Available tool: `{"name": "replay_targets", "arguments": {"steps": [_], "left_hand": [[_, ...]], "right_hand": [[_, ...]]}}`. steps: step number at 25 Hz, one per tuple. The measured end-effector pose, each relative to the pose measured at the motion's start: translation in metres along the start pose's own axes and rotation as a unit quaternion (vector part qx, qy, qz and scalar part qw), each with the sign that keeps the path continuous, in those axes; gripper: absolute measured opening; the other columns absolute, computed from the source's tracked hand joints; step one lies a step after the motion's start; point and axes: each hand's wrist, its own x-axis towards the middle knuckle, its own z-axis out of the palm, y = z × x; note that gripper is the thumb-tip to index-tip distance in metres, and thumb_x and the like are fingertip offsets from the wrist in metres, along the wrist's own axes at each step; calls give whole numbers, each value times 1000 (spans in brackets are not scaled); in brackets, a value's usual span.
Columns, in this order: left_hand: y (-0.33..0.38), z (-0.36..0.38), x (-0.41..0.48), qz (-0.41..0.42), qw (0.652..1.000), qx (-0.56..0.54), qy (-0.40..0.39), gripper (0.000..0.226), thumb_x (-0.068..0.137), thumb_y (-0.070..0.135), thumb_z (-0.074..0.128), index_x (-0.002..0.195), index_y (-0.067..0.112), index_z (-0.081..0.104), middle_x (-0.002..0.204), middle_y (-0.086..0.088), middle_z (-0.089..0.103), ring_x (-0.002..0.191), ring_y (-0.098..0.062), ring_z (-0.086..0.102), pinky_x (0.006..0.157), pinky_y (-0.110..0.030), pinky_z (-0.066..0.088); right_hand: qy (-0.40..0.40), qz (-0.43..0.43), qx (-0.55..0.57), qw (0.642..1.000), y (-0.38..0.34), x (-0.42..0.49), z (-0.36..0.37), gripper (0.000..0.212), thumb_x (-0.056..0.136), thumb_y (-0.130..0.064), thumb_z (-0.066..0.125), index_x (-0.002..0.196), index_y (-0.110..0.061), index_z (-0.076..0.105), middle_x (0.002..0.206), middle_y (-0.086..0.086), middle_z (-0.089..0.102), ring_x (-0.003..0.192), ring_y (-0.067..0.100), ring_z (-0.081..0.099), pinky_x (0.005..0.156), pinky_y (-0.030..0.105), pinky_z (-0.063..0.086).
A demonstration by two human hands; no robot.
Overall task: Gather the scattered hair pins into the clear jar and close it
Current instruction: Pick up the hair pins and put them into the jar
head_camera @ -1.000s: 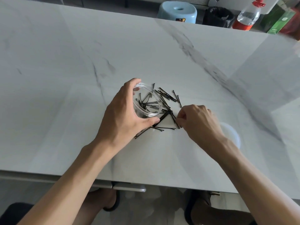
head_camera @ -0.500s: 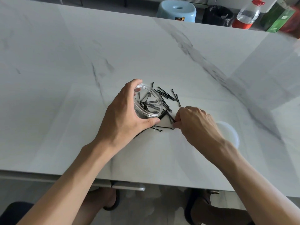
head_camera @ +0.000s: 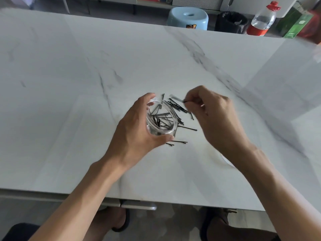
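My left hand (head_camera: 133, 134) grips the clear jar (head_camera: 160, 130), which is open and tilted toward the right, with several black hair pins inside. My right hand (head_camera: 213, 117) is raised just right of the jar's mouth and pinches a hair pin (head_camera: 177, 98) that is blurred by motion. Several more black hair pins (head_camera: 178, 108) lie scattered on the white marble table (head_camera: 69, 101) behind and to the right of the jar, and two more hair pins (head_camera: 179, 142) lie near my left thumb. The jar's white lid (head_camera: 227, 161) is mostly hidden under my right wrist.
Beyond the table's far edge stand a light blue stool (head_camera: 188, 18), a black bin (head_camera: 231, 21), a plastic bottle with a red cap (head_camera: 262, 20) and green boxes (head_camera: 295, 23). My feet show below the near table edge.
My right hand has lifted off the table with a pin and moved up and back, to the jar's mouth. My left hand has kept hold of the jar, tilting it a little more.
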Motion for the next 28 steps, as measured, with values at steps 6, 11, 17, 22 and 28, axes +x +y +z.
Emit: {"name": "replay_targets", "arguments": {"steps": [6, 11, 17, 22, 28], "left_hand": [[1, 1, -2, 20, 1000, -11, -3, 97, 55, 45, 87, 136, 33, 35, 127, 17, 52, 115, 4, 48, 91, -4, 33], [-7, -9, 2, -11, 998, 0, 59, 95, 57, 40, 87, 136, 25, 37, 128, 9, 55, 118, -2, 50, 94, -10, 34], [-10, -14, 3, -16, 998, -1, 67, 95, 57, 38, 88, 136, 23, 38, 128, 8, 55, 118, -3, 50, 93, -8, 33], [-11, -15, 2, -15, 998, -8, 60, 96, 57, 40, 88, 136, 24, 37, 129, 9, 54, 119, -2, 50, 94, -8, 34], [-11, -13, 3, -18, 998, -11, 55, 96, 57, 43, 87, 136, 25, 36, 129, 8, 55, 119, -3, 50, 94, -8, 34]], "right_hand": [[-35, -18, 45, 998, 2, -3, 13, 9, 84, -13, 70, 91, -16, 74, 90, -6, 66, 77, -6, 54, 73, 6, 38], [-130, 186, -205, 952, 26, -15, 29, 47, 79, -59, 64, 93, -15, 66, 94, 3, 65, 85, 27, 61, 69, 35, 46], [-142, 183, -223, 947, 25, -16, 42, 15, 79, -30, 69, 83, -15, 66, 87, 7, 65, 78, 35, 61, 62, 34, 45], [-172, 143, -234, 946, 31, -19, 34, 19, 80, -7, 59, 84, -22, 69, 87, 3, 67, 80, 32, 62, 64, 35, 50], [-220, 67, -123, 965, 37, -27, 31, 7, 82, -19, 71, 83, -24, 68, 79, -11, 58, 74, 17, 58, 62, 32, 47]]}}
